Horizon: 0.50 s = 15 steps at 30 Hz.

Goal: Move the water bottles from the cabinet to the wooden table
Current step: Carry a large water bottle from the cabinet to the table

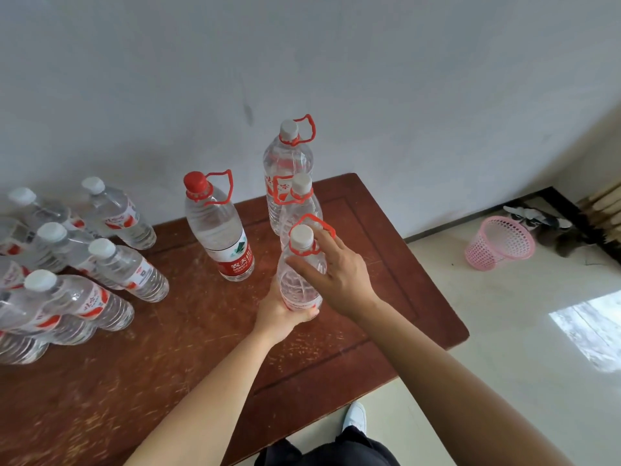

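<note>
The left hand has its grip curled round the base of the white-capped water bottle while the right hand rests straight fingers on its shoulder, seemingly steadying it upright on the wooden surface.

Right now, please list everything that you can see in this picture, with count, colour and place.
Red-cap bottle: one, clear with red handle, table middle.
White-cap large bottles: three, clear with red handles, to its right; nearest one is held.
Small bottles: at least five, clear with white caps, table's left; some cut off.
Wooden table: one, reddish brown, centre.
Basket: one, pink, on floor, right.
Shoe: one, white, bottom.
Left hand: grips the nearest one's lower body.
Right hand: straight fingers touch its neck.
</note>
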Tool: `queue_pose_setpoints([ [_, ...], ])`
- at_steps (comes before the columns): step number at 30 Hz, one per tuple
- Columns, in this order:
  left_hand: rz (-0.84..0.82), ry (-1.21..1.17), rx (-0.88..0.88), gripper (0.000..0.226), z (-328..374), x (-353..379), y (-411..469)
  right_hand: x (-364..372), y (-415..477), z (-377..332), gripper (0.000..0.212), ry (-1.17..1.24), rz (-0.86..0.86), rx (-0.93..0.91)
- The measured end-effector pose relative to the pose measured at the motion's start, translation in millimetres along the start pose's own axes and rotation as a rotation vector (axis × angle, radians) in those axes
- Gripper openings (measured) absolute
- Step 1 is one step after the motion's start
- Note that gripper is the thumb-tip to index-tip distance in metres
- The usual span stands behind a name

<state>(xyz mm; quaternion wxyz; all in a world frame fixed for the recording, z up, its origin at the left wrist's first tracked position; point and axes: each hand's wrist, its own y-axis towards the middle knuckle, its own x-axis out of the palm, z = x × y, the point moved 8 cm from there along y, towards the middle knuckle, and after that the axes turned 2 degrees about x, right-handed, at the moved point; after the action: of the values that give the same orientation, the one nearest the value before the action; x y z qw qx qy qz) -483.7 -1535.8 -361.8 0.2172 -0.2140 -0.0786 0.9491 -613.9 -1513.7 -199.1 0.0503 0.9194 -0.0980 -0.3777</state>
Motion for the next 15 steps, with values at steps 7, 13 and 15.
queue_pose_setpoints([
  [7,-0.019,0.247,0.102,0.072,30,-44,-13,-24,-7,-4,0.063,0.027,-0.029,-0.043],
  [13,0.377,0.397,0.430,0.053,120,-130,-24,-79,-11,-23,0.053,-0.093,0.286,-0.024],
  [15,0.523,0.527,0.574,0.054,157,-144,-29,-97,-17,-30,0.055,-0.217,0.418,-0.030],
])
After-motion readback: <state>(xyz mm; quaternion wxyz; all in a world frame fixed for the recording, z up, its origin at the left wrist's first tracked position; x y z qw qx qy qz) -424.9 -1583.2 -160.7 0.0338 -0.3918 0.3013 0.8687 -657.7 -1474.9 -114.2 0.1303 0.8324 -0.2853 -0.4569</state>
